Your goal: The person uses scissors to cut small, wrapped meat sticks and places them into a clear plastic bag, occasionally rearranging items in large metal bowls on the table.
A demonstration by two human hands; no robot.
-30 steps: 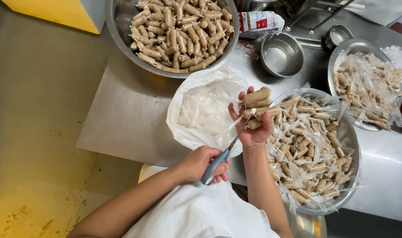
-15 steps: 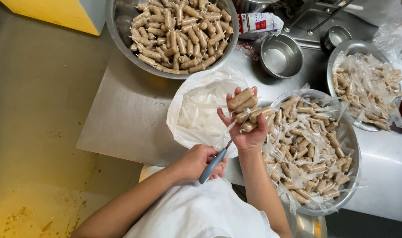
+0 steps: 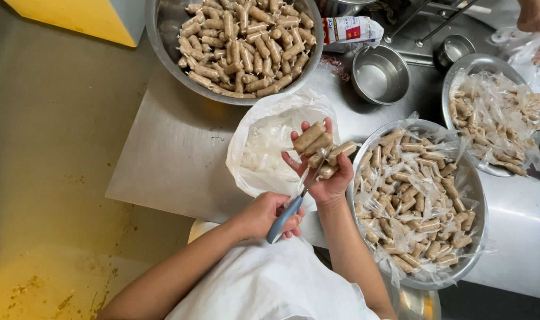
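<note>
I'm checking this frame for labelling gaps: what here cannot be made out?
Head view only:
- Scissors: the blade tips vanish among the wrapped rolls in the right hand; whether they are cutting is unclear.
- The left hand covers the scissor handle loops.
- Top bowl of rolls: cut off by the upper edge.
- Another person's hand, top right: cropped by the frame.
- White bag: contents too pale to identify.

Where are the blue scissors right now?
In the head view, the blue scissors are low in the middle, held in the left hand, blades pointing up to the sausages in the right hand.
</note>
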